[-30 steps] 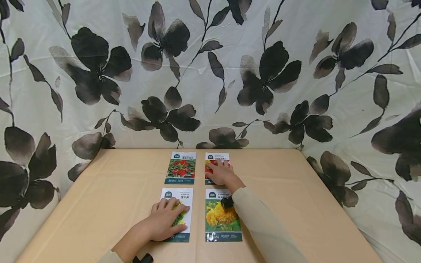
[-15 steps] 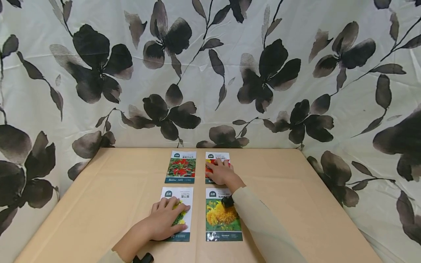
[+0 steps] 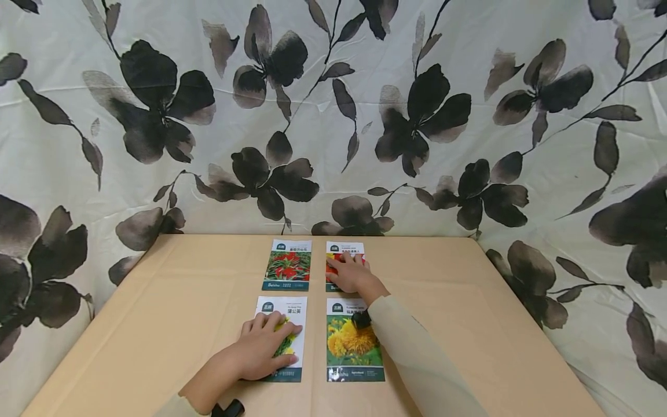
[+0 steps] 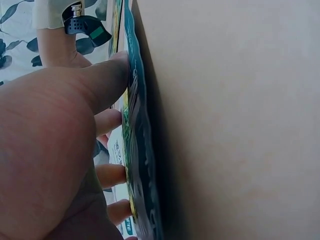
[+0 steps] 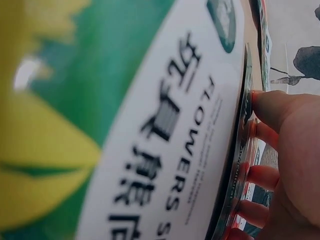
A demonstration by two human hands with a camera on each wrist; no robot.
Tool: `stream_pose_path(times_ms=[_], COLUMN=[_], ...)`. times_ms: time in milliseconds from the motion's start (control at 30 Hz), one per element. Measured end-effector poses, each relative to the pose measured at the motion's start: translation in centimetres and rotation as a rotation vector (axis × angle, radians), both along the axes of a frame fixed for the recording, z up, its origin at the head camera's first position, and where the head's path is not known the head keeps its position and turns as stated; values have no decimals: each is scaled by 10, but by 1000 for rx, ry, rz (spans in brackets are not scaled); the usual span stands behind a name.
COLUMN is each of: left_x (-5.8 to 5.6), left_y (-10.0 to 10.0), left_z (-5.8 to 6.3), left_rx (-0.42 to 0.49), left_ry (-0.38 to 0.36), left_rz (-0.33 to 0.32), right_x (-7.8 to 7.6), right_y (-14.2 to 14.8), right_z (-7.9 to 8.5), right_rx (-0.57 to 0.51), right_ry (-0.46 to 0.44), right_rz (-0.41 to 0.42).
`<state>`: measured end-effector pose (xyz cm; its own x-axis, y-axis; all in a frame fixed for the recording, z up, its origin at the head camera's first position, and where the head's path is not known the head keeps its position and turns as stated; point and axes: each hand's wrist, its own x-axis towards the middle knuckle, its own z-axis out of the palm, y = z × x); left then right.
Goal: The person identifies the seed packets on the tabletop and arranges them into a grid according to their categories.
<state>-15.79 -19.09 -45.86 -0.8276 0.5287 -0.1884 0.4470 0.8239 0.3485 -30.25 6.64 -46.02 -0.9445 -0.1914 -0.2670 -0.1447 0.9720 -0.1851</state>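
Flower seed packets lie in two rows on the table. My left hand (image 3: 263,350) rests, fingers spread, on the near left packet (image 3: 294,347), a white one with yellow flowers; its fingertips press the face in the left wrist view. My right hand (image 3: 350,273) reaches to the far right packet (image 3: 344,247), with red on its front, and its spread fingertips touch it. That hand covers much of the picture. Below it lies a packet with orange-yellow blooms (image 3: 354,347), partly under the right wrist. A packet with red flowers (image 3: 288,266) lies at the far left of the group.
The tan table (image 3: 172,324) ends at a straight back edge. Behind it hangs a white cloth (image 3: 344,127) with dark flower prints. A black device (image 3: 361,319) sits on the right wrist, another (image 3: 228,409) on the left.
Both hands stay in place on their packets, and the packets have not moved. Only the head view has shifted slightly.
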Motion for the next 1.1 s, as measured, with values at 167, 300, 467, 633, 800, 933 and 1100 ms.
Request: stream_pose_path(times_ms=[167, 300, 467, 633, 800, 933, 1100], left_x=[1, 0, 0, -1, -3, -6, -11], left_y=[0, 1, 1, 2, 1, -1, -2], left_z=[0, 0, 0, -2, -4, -3, -6], left_rx=[-1, -4, -4, 0, 23, 52, 74], left_ry=[9, 13, 1, 4, 35, 66, 113], left_rz=[-1, -4, 0, 9, 1, -3, -14], right_x=[1, 0, 0, 0, 0, 0, 3], right_y=[1, 1, 1, 2, 3, 4, 3], right_z=[0, 0, -1, -2, -2, -2, -2], right_rx=[-6, -5, -6, -12, -20, -30, -18], right_ry=[-1, 3, 4, 1, 34, 88, 137], right_rz=[0, 2, -5, -3, 2, 4, 18])
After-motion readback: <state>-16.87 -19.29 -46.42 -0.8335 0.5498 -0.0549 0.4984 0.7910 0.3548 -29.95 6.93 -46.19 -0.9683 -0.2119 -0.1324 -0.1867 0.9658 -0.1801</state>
